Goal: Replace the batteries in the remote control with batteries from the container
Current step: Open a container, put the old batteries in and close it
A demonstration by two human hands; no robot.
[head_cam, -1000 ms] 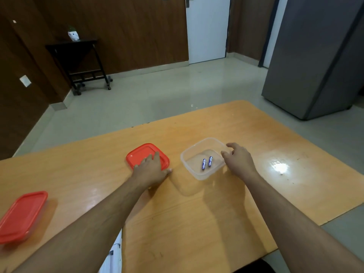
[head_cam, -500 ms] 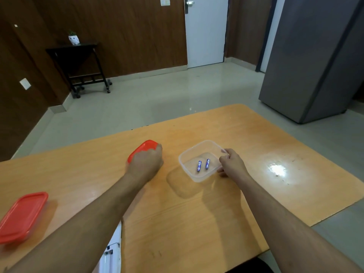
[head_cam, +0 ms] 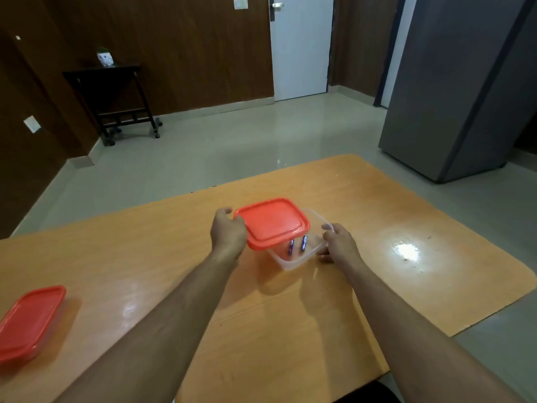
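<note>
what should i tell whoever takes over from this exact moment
Left hand: grips the red lid by its left edge, held tilted over the clear container, not sealed.
Right hand: steadies the container at its right rim.
Two batteries lie inside the container, near the middle of the table.
A second red-lidded container sits closed at the table's left edge.
No remote control is in view, so I cannot tell whether the swap is done.
Left: press the lid down all round, if closing is the aim.
</note>
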